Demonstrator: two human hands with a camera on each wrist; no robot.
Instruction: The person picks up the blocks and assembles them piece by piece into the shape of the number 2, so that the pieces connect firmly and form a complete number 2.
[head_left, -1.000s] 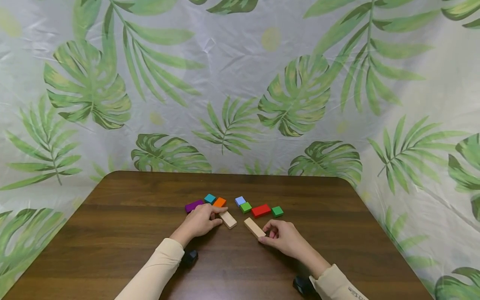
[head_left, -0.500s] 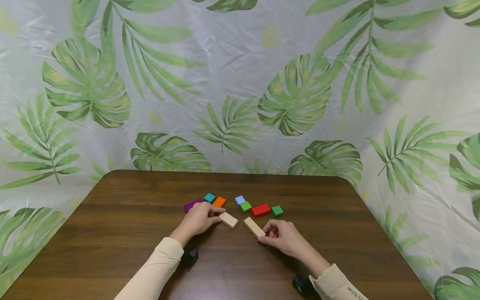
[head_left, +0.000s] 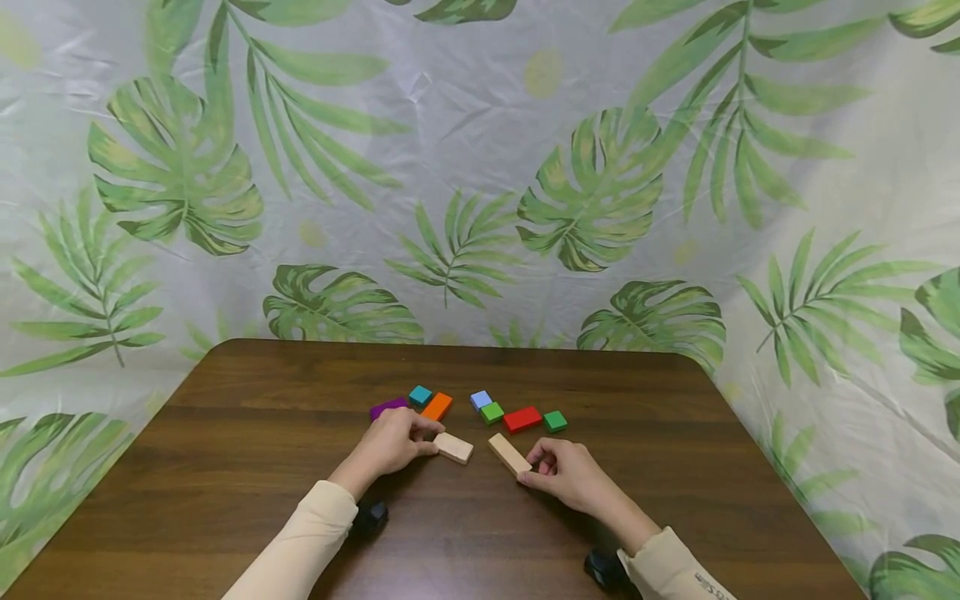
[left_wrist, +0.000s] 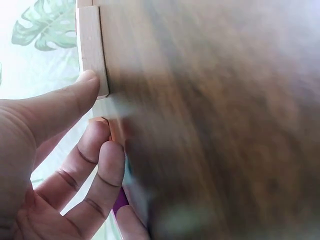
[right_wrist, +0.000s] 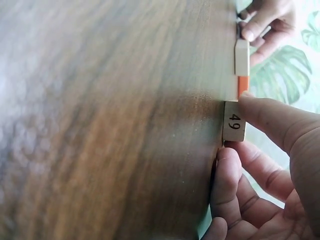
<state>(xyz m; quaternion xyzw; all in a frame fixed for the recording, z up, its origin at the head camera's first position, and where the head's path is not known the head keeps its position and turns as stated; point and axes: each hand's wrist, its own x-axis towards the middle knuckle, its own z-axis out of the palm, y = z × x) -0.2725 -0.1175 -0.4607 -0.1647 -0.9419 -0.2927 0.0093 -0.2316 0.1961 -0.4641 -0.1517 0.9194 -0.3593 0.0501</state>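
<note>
Your left hand (head_left: 387, 443) pinches the left plain block (head_left: 454, 448), your right hand (head_left: 567, 475) the right plain block (head_left: 508, 454), both apart, so placement appears unfinished.

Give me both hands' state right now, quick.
Left hand: closed, holding the left wooden block at one end.
Right hand: closed, pinching the wooden block marked 49.

Even, moderately bright light filled the head view, glinting on creases of the leafy backdrop (head_left: 465, 125) and laying a sheen on the surface (head_left: 465, 533). In the left wrist view, glare and blur smeared the wood behind sharper fingers (left_wrist: 111, 162).
</note>
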